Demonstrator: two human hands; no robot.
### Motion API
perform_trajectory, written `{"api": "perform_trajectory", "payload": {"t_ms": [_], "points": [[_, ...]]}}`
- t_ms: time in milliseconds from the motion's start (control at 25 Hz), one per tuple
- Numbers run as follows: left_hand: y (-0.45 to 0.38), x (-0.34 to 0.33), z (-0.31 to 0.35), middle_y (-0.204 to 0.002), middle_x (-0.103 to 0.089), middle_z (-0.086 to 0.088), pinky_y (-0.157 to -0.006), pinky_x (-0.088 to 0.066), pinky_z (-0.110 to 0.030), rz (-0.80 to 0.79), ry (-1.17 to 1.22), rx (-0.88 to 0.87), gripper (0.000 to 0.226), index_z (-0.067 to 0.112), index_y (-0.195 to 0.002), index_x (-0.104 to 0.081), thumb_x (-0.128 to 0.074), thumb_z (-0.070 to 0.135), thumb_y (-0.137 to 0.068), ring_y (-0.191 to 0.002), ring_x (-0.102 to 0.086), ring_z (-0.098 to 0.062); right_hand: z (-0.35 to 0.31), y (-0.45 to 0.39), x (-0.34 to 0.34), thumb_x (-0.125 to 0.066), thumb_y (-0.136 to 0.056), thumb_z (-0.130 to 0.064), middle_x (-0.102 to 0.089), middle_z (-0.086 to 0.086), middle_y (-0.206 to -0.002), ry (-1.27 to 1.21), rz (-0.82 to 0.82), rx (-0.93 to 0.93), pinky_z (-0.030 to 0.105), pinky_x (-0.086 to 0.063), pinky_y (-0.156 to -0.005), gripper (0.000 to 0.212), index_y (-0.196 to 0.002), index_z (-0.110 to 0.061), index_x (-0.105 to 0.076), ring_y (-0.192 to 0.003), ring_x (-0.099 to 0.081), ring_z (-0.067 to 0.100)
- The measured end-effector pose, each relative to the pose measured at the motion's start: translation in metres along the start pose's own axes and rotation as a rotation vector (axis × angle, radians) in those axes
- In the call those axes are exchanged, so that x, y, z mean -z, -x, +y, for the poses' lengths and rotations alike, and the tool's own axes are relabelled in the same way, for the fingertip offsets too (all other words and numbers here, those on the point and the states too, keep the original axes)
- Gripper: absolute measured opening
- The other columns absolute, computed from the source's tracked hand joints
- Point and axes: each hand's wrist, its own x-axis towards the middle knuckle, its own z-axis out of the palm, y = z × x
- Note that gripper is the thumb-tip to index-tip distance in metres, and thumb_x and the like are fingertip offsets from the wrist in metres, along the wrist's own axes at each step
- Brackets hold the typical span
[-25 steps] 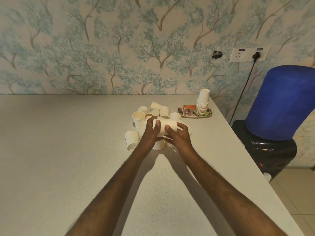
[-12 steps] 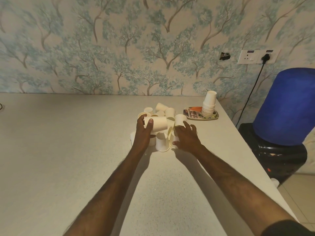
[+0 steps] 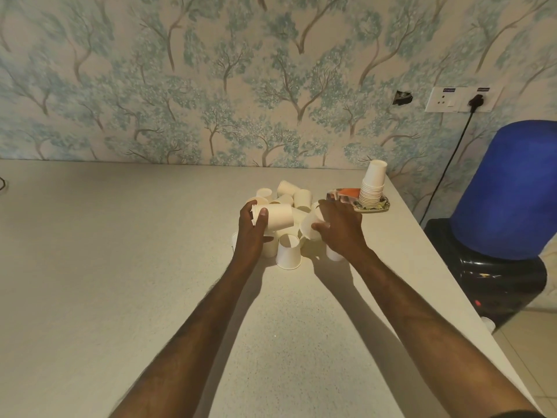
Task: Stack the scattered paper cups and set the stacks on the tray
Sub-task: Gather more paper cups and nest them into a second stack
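Observation:
Several white paper cups (image 3: 289, 251) lie scattered in a cluster at mid-table, some upside down, some on their sides. My left hand (image 3: 251, 233) grips a short stack of cups (image 3: 275, 217) held sideways above the cluster. My right hand (image 3: 339, 227) curls round a single cup (image 3: 309, 226) lying on its side, just right of the stack. A patterned tray (image 3: 373, 208) sits at the far right of the table, and a tall stack of upside-down cups (image 3: 373, 184) stands on it.
The table's right edge (image 3: 437, 260) runs close to the tray. Beyond it stands a water dispenser with a blue bottle (image 3: 509, 188). A black cable hangs from the wall socket (image 3: 461, 99). The wallpapered wall closes off the table's far side.
My right hand let go of the stack, moved right and took hold of a loose cup. My left hand kept the stack and held it sideways. The view shifted slightly left.

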Motion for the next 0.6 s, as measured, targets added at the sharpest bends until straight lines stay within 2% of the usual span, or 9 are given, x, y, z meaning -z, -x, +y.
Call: {"api": "perform_trajectory", "payload": {"t_ms": [160,200,280,320,360,480,520,600], "points": [[-0.001,-0.012,0.003,-0.151,-0.04,-0.012,-0.067,-0.06,-0.02,-0.019,0.021,0.003,0.048,0.017,-0.151,-0.029,-0.043,0.032,-0.108,-0.122,-0.056,-0.024,-0.002,0.01,0.02,-0.073,-0.089,-0.022,-0.059,0.005,-0.135,-0.717,0.144,-0.248,0.034,-0.047,-0.096,0.049,-0.134,-0.013,-0.055,-0.119,-0.057,0.023],[-0.002,-0.015,0.004,-0.151,-0.04,-0.012,-0.068,-0.061,-0.021,-0.022,0.022,0.008,0.048,0.017,-0.151,-0.028,-0.043,0.032,-0.108,-0.123,-0.055,-0.026,-0.003,0.015,0.021,-0.071,-0.09,-0.02,-0.06,0.004,-0.135,-0.842,0.142,-0.315,0.03,-0.051,-0.092,0.049,-0.136,-0.014,-0.055,-0.115,-0.06,0.021],[-0.003,-0.022,0.005,-0.152,-0.039,-0.013,-0.07,-0.062,-0.023,-0.033,0.016,0.013,0.049,0.016,-0.152,-0.027,-0.042,0.031,-0.108,-0.126,-0.054,-0.027,-0.006,0.023,0.023,-0.068,-0.093,-0.016,-0.061,0.005,-0.133,-1.036,0.102,-0.395,0.019,-0.056,-0.075,0.048,-0.138,-0.013,-0.053,-0.104,-0.064,0.014],[-0.004,-0.026,0.006,-0.152,-0.039,-0.013,-0.072,-0.062,-0.024,-0.041,0.013,0.015,0.049,0.016,-0.153,-0.026,-0.041,0.03,-0.108,-0.127,-0.053,-0.027,-0.008,0.027,0.023,-0.067,-0.093,-0.014,-0.061,0.006,-0.132,-1.091,0.075,-0.411,0.016,-0.055,-0.068,0.047,-0.138,-0.012,-0.053,-0.1,-0.064,0.011],[-0.004,-0.03,0.006,-0.151,-0.04,-0.013,-0.075,-0.061,-0.026,-0.053,0.01,0.019,0.048,0.016,-0.153,-0.027,-0.041,0.03,-0.109,-0.128,-0.053,-0.028,-0.009,0.03,0.023,-0.067,-0.093,-0.013,-0.062,0.008,-0.131,-1.116,0.049,-0.417,0.018,-0.057,-0.07,0.047,-0.138,-0.012,-0.053,-0.101,-0.064,0.012],[-0.002,-0.041,0.009,-0.149,-0.043,-0.014,-0.08,-0.061,-0.034,-0.105,0.013,0.035,0.046,0.015,-0.151,-0.031,-0.038,0.032,-0.109,-0.13,-0.053,-0.032,-0.011,0.035,0.02,-0.067,-0.094,-0.013,-0.061,0.009,-0.132,-1.112,-0.016,-0.408,0.043,-0.058,-0.093,0.047,-0.139,-0.012,-0.052,-0.114,-0.062,0.026],[-0.002,-0.045,0.009,-0.148,-0.044,-0.015,-0.079,-0.062,-0.035,-0.123,0.016,0.037,0.045,0.015,-0.151,-0.032,-0.038,0.032,-0.109,-0.13,-0.053,-0.032,-0.012,0.035,0.019,-0.067,-0.094,-0.014,-0.061,0.008,-0.132,-1.099,-0.031,-0.396,0.045,-0.056,-0.096,0.047,-0.138,-0.012,-0.053,-0.115,-0.062,0.026],[0.0,-0.051,0.01,-0.148,-0.044,-0.014,-0.074,-0.063,-0.032,-0.145,0.02,0.037,0.045,0.014,-0.149,-0.035,-0.04,0.033,-0.108,-0.129,-0.054,-0.032,-0.01,0.034,0.016,-0.066,-0.095,-0.018,-0.061,0.007,-0.133,-1.077,-0.044,-0.36,0.038,-0.057,-0.094,0.044,-0.137,-0.013,-0.054,-0.115,-0.061,0.022]]}}
